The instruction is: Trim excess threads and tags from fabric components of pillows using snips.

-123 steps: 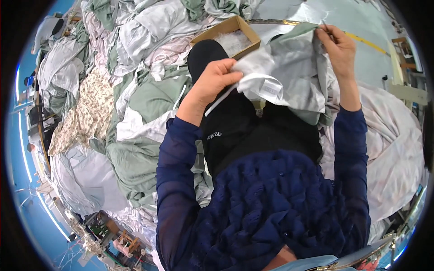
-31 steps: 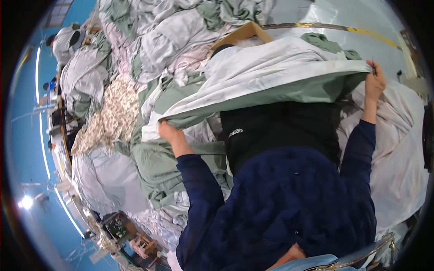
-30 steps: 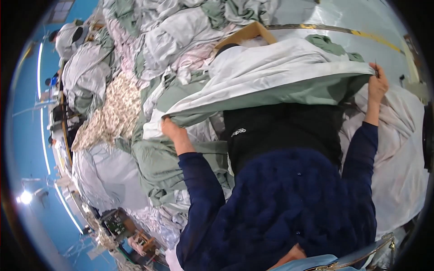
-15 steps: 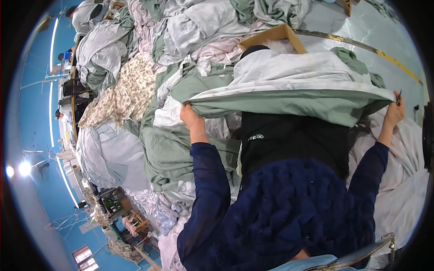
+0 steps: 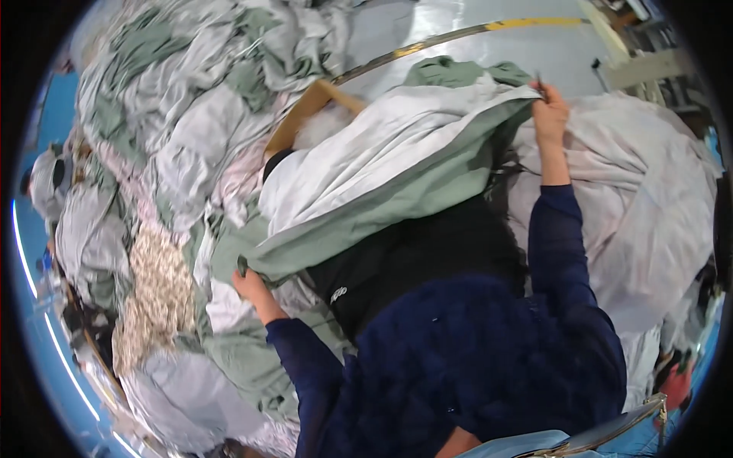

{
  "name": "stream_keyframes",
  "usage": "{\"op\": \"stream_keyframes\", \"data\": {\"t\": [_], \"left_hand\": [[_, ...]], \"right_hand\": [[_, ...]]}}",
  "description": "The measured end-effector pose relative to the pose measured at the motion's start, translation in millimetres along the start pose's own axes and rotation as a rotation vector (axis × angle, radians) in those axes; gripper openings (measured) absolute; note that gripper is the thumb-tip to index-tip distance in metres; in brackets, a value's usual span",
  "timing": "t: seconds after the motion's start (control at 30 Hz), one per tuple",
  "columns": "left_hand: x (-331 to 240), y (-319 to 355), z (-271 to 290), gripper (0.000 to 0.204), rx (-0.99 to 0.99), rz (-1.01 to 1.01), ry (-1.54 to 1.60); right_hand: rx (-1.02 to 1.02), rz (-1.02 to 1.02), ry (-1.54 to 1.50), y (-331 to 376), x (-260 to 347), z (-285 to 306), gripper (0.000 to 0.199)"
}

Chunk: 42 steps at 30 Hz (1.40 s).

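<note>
One package in my view: an open brown cardboard box (image 5: 305, 114), rectangular, lying tilted among the heaped linens ahead of me, white stuffing showing inside. A small white label (image 5: 338, 293) marks the black cloth below.

Grey floor (image 5: 489, 57) under heaped linens (image 5: 191, 153)

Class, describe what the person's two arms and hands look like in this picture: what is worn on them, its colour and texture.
Both arms wear long, dark navy sleeves of a thin fabric that reach to the wrists. The left hand and right hand are bare, with no gloves; no rings or watch can be made out. The upper body shows a fuzzier, textured navy garment.
</note>
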<state>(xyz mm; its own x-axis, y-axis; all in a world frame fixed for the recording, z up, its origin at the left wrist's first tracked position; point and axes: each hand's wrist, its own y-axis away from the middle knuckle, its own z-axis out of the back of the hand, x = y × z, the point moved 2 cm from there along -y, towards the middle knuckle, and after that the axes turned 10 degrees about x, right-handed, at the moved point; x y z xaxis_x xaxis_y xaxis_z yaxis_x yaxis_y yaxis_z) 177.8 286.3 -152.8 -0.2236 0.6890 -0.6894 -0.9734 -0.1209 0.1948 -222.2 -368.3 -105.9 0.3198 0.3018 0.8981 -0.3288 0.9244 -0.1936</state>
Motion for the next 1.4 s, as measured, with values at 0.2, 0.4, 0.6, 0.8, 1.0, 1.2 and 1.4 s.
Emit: {"op": "stream_keyframes", "data": {"t": [0.2,0.4,0.6,0.8,1.0,1.2,1.4], "left_hand": [[-178.7,119.9,-47.3,0.045,0.120,-0.800,-0.067],[-299.7,207.9,-135.8,0.054,0.475,-1.279,-0.133],[-299.2,200.4,-185.1,0.031,0.661,-1.236,-0.066],[-327.4,227.0,-51.6,0.027,0.361,-1.509,-0.016],[-264.0,191.0,49.6,0.013,-0.213,-1.085,0.186],[-200.0,130.4,84.3,0.021,-0.225,-0.657,0.530],[-174.5,123.2,93.0,0.023,-0.301,-0.664,0.376]], "right_hand": [[0.002,0.018,-0.079,14.1,48.4,0.6,0.026],[0.033,-0.004,-0.036,22.8,62.1,5.6,0.026],[0.005,0.015,-0.125,37.2,87.3,-4.9,0.029],[-0.243,0.314,0.285,40.9,69.6,3.5,0.018],[-0.246,0.296,0.296,49.0,74.2,14.0,0.023],[-0.151,0.203,0.174,59.2,70.3,23.1,0.031],[-0.191,0.284,0.269,62.4,89.7,29.0,0.027]]}}
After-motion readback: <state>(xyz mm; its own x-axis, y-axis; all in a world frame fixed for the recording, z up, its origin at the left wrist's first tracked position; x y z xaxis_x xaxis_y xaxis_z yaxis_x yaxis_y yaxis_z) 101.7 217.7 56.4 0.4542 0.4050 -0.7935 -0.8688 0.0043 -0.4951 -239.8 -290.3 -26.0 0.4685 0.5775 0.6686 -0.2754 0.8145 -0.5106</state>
